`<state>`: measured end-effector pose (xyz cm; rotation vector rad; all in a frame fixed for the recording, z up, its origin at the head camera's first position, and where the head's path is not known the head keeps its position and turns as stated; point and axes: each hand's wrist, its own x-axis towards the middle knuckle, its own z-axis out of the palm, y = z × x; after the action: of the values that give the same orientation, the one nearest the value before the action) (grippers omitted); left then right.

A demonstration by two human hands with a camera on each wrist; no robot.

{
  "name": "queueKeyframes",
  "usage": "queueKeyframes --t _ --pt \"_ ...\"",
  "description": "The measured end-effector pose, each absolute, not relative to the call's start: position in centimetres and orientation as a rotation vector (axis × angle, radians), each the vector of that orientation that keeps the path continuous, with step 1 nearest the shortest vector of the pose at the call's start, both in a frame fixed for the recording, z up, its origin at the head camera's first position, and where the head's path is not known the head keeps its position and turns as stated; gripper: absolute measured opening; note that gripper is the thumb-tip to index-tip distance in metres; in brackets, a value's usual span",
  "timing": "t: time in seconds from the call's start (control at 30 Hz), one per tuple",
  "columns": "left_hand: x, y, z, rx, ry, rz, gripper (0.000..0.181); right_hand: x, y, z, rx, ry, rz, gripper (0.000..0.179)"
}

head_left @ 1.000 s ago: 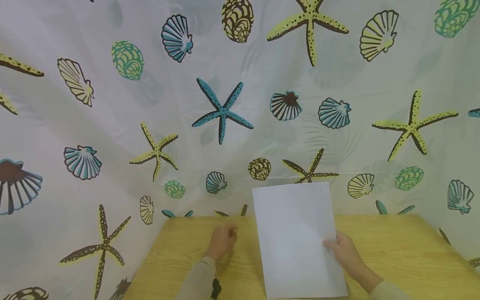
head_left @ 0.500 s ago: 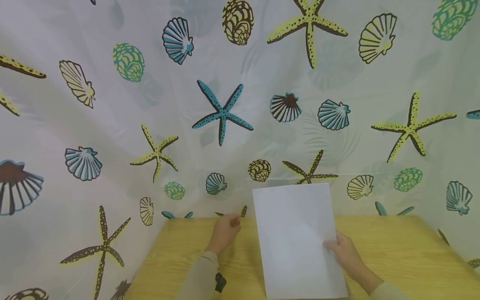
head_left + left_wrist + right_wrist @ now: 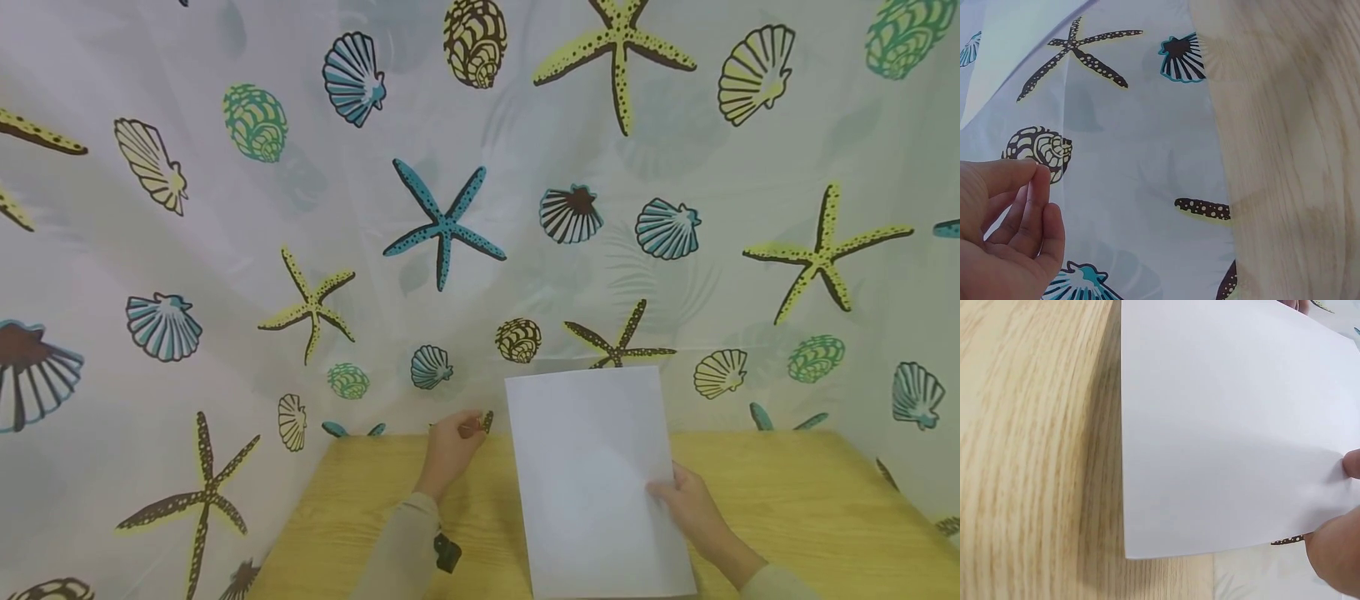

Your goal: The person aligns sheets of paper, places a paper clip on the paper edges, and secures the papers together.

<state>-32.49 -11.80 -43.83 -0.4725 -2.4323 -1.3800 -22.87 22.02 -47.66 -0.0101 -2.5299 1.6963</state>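
Note:
My right hand [image 3: 693, 504] grips a sheet of white paper [image 3: 600, 483] by its right edge, thumb on the near face. The sheet stands nearly upright over the table. In the right wrist view the paper [image 3: 1222, 425] fills the middle, with the thumb [image 3: 1338, 553] and a fingertip at its edge. My left hand [image 3: 452, 450] is raised left of the paper, near the far table edge. In the left wrist view, the left hand [image 3: 1013, 231] has thumb and index finger meeting at the tips, the other fingers curled; nothing shows between them.
A wooden table [image 3: 795, 508] lies beneath both hands. Behind it and at the sides hangs a pale curtain [image 3: 517, 283] printed with starfish and shells. A small black device [image 3: 447, 553] sits at the left wrist.
My left hand has risen and shifted slightly right, toward the far table edge. My right hand and the paper have stayed in place.

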Motion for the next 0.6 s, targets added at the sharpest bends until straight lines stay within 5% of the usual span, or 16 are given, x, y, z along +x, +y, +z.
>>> queueKeyframes --t 0.6 --pt "-32.3 -10.0 -40.3 -0.478 -2.383 -1.488 0.030 -22.9 21.7 -47.3 -0.013 -2.536 1.690 0.052"
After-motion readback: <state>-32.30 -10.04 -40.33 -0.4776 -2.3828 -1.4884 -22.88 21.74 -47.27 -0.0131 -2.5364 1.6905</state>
